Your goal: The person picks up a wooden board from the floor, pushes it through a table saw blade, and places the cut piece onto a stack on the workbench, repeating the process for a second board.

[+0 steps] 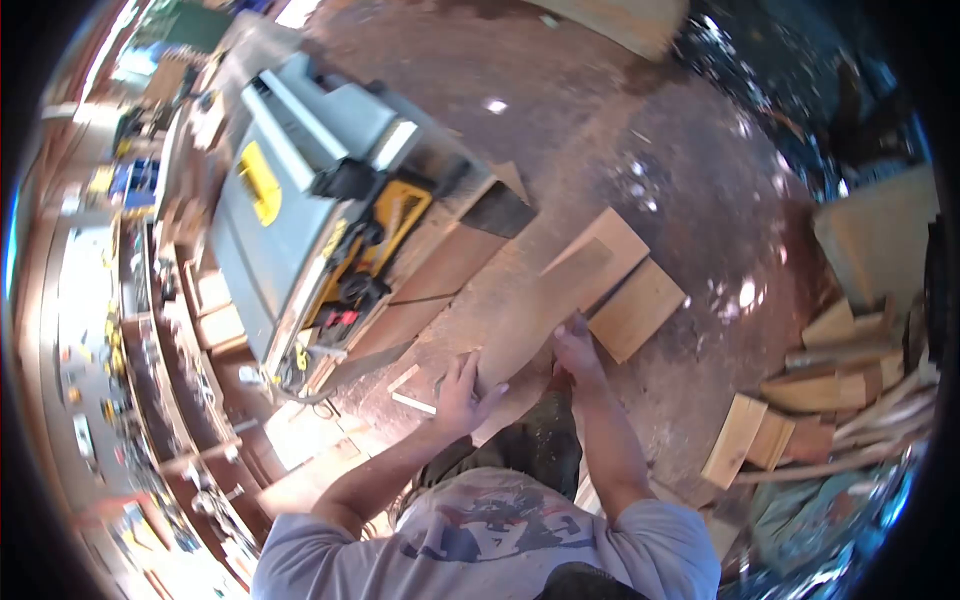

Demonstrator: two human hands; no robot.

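A long light-brown wooden board (530,325) extends forward from near my body, slanting up and to the right. My left hand (462,400) holds its near left edge, thumb toward the board and fingers along the side. On the opposite edge, my right hand (574,348) is closed round the board, its fingertips partly hidden. Beyond the board's far end, a wooden panel (622,240) lies on the floor. Another flat wooden piece (637,312) is beside it, just past my right hand, with a dark gap between the two.
A table saw (275,220) with a grey top and yellow parts stands to the left on a wooden base (440,265). Shelves of tools (150,370) line the far left. Wood offcuts (830,385) are piled at right on the dusty floor (690,200).
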